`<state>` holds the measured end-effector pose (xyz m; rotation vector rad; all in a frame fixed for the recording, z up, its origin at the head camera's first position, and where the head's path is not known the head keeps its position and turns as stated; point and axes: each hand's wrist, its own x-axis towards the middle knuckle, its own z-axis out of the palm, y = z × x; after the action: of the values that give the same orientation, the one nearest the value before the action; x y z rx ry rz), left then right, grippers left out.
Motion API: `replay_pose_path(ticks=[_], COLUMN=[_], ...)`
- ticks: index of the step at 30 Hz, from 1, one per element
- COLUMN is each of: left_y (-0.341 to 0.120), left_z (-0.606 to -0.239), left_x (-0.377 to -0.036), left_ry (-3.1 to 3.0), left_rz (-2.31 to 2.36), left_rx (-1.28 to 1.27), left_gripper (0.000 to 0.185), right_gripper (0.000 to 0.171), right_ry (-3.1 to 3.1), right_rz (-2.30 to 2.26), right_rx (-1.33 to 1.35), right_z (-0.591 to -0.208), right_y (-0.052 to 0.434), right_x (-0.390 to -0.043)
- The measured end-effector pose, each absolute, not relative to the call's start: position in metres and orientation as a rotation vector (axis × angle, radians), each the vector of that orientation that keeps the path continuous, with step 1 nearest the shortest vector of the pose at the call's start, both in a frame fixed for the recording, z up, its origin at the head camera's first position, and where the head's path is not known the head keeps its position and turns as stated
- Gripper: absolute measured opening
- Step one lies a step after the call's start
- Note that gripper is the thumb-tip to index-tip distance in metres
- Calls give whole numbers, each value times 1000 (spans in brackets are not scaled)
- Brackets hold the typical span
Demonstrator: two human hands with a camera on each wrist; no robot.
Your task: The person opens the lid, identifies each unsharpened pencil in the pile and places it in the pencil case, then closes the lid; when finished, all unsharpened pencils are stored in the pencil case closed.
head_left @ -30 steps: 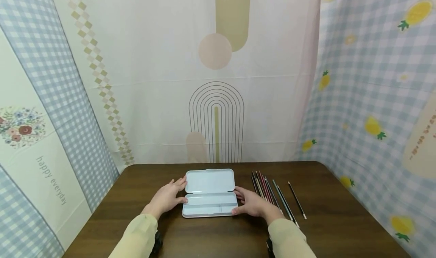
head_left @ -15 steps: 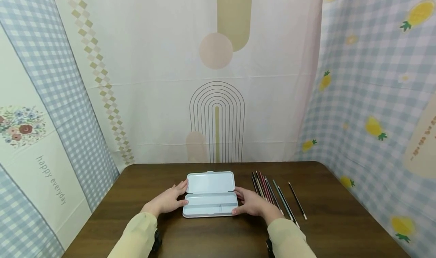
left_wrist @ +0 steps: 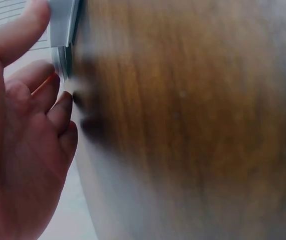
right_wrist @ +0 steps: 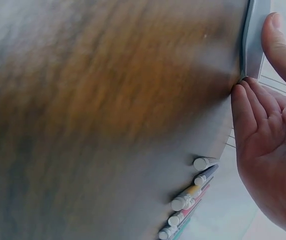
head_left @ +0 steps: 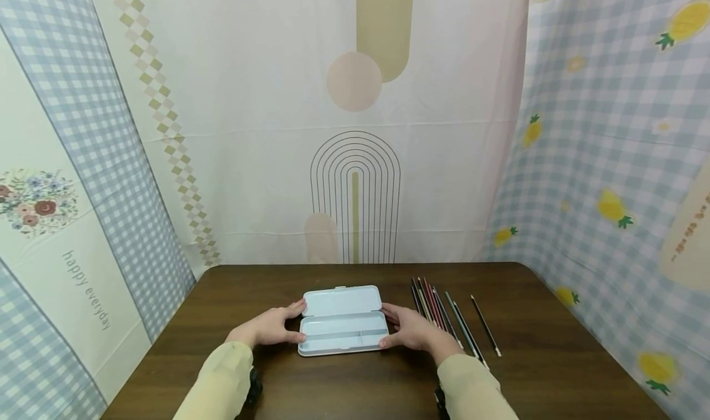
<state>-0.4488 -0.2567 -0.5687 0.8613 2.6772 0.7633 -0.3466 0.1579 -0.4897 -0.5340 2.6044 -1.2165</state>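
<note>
Here's your pale blue, rectangular hinged case (head_left: 341, 325), out in the middle of the dark brown wood-grain bench (head_left: 355, 386), flanked by both your hands! Its shallow matching lid (head_left: 342, 301) is on the far side of the base. Look inside: a long far compartment, then a near row split by a short divider, smaller section to the right. Your left hand (head_left: 269, 326) is on the left edge, thumb against the base, fingers up by the lid, that grip spread wide. Over on the right, your right hand (head_left: 410, 329) has its thumb at the near corner, fingers beside the hinge, grip wide as well. Just right of it, a fanned bunch of slim, coloured wooden pencils (head_left: 434, 304), partly hidden by your wrist; farther right, one slim dark pencil with a white near end (head_left: 485, 325) lies apart.
</note>
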Motion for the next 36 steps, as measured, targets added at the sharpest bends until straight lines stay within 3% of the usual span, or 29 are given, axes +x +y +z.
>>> replay_pose_path(ticks=[6,16,20,26,36], left_y=[-251,-221,-217,-237,-209], left_z=[-559,-494,-487,-529,-469], left_x=[-442,-389,-384,-418,-369], left_ry=[2681,2753,2747,2805,2742], left_rz=[753,608,620,533,642], left_rx=[844,728,691,810,622], left_gripper=[115,101,98,100,96], right_gripper=[100,97,93,73,35], right_ry=[2611,2648,2659,2744,2973], right_rz=[-1189,-1124,-1156,-1256,-1333], right_rx=[-546,-673,-691,-620,-450], right_z=[-489,-487,-485,-480,-468], right_y=[158,161,166,180,229], right_x=[-347,-346,-343,-343,-346])
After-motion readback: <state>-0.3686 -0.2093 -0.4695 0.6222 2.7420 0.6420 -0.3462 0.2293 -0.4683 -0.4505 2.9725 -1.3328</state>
